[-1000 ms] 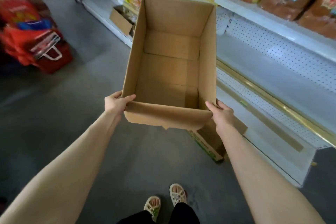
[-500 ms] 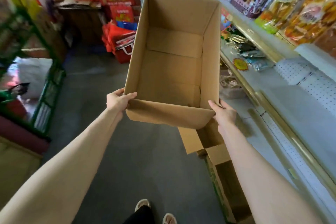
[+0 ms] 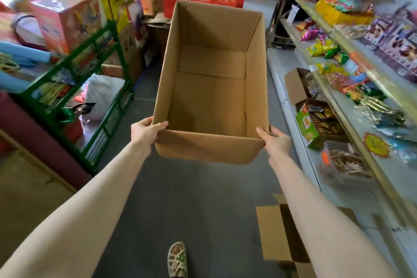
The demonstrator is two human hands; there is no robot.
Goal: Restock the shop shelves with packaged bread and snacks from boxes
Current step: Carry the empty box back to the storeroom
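I see open-topped cardboard box [image 3: 209, 88] held up over grey aisle floor [image 3: 191, 198], short end toward me; left hand [image 3: 145, 132] grips near-left corner, thumb on rim; right hand [image 3: 274, 140] grips near-right corner; snack shelves [image 3: 276, 67] at right, apart from box; second open carton [image 3: 277, 235] on floor beneath right forearm; green rack [image 3: 106, 56] at left.

matt brown cardboard box [image 3: 209, 97], glossy foil snack packets [image 3: 373, 106], green metal rack [image 3: 99, 88]
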